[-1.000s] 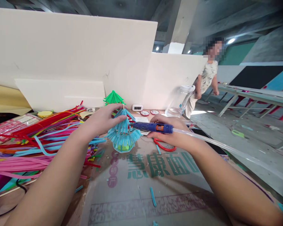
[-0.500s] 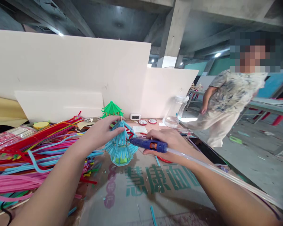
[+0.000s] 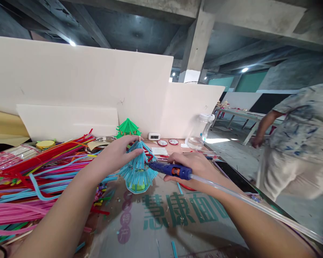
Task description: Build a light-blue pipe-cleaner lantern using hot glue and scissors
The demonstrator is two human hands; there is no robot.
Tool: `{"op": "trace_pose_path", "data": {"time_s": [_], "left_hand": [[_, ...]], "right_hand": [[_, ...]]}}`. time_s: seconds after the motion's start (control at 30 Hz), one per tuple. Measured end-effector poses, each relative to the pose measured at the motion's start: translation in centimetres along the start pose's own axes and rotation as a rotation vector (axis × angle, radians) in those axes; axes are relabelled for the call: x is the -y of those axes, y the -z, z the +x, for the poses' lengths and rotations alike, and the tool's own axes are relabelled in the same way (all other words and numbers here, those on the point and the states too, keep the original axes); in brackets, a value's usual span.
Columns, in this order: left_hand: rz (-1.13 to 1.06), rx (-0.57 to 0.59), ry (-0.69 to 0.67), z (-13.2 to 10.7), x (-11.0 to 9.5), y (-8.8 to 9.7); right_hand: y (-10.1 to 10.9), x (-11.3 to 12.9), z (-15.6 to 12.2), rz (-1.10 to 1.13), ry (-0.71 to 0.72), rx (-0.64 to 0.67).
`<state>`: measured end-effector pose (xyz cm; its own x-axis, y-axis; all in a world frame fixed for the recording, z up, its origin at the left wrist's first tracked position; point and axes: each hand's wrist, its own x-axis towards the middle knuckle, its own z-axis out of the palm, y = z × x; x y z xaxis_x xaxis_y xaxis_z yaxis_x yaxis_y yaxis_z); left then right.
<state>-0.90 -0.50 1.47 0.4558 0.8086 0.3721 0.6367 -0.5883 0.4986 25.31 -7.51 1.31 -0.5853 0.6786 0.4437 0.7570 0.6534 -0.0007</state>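
A light-blue tiered pagoda model (image 3: 138, 173), built from pipe-cleaner-like strips, stands in the middle of the table with red pieces between its tiers. My left hand (image 3: 121, 152) is closed on its upper part, thumb in front; the far fingers are hidden behind it. My right hand (image 3: 195, 166) grips a dark blue glue gun (image 3: 172, 169), its nozzle at the pagoda's right side by the red pieces. Whether the tip touches I cannot tell. A long clear glue stick (image 3: 218, 182) trails from the gun's rear along my right forearm. Behind stands a green-roofed pagoda (image 3: 127, 127).
Many coloured pipe cleaners (image 3: 43, 182) heap at the left. A water jug (image 3: 199, 132), small digital clock (image 3: 154, 136) and phone (image 3: 234, 175) lie beyond and right. White boards (image 3: 78, 79) rise behind. A person (image 3: 298, 143) walks past at the right.
The person at the right has come nearer and moved toward the right edge. My hands, the glue gun and the blue pagoda keep nearly the same positions; the view has shifted slightly.
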Motion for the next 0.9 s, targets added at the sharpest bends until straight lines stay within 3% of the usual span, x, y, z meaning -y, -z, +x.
{"op": "trace_pose_path", "data": {"time_s": [0.53,0.73,0.9], "left_hand": [[0.036,-0.016,0.022,-0.1,0.1,-0.2],[0.035,-0.018,0.035,-0.1,0.1,0.0],[0.016,-0.011,0.029,0.0,0.3,0.0]], "right_hand": [[0.2,0.0,-0.3,0.005,-0.023,-0.002],[0.3,-1.3,0.1,0.305,-0.184,0.063],[-1.5,-5.9,-0.1,0.712,-0.355,-0.011]]}}
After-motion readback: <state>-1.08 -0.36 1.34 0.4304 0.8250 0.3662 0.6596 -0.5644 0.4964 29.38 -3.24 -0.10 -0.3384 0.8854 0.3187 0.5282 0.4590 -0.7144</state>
